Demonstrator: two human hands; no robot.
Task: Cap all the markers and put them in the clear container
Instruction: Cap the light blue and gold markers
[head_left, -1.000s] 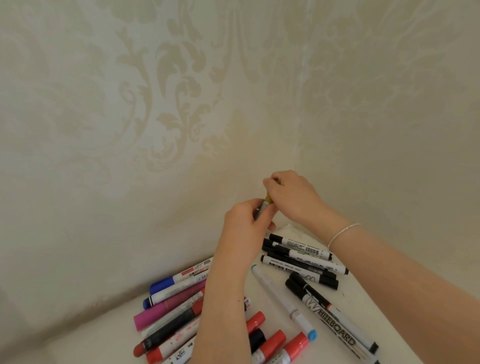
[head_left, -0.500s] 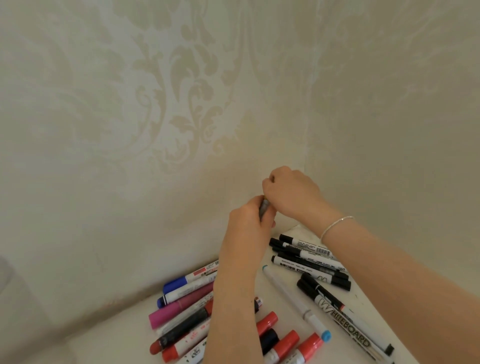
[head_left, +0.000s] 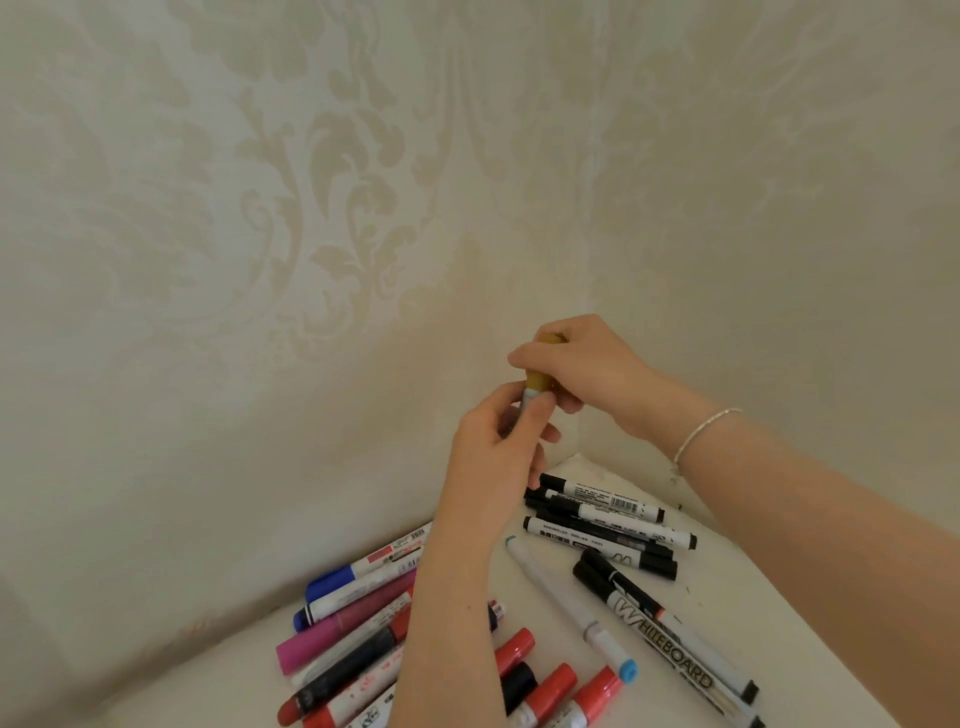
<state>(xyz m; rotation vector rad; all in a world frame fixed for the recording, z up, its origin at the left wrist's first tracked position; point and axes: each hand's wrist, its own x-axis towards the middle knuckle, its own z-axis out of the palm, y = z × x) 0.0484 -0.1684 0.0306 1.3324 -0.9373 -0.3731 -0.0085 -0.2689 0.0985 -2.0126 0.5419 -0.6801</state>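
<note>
Both forearms are seen bare, with no sleeves shown. A thin silver bracelet (head_left: 702, 432) is worn around the right wrist, toward three o'clock of the frame.

my left hand (head_left: 501, 447) and right hand (head_left: 582, 364) meet above the table (head_left: 727, 597), in front of the wall corner (head_left: 592, 260), the right one just above the left, a marker (head_left: 535, 387) between them. below, one heap of markers (head_left: 358, 613) lies left of my left forearm, a stack (head_left: 602, 525) lies to its right nearer the corner, and a long whiteboard marker (head_left: 670, 634) lies nearest me on the right.
</note>
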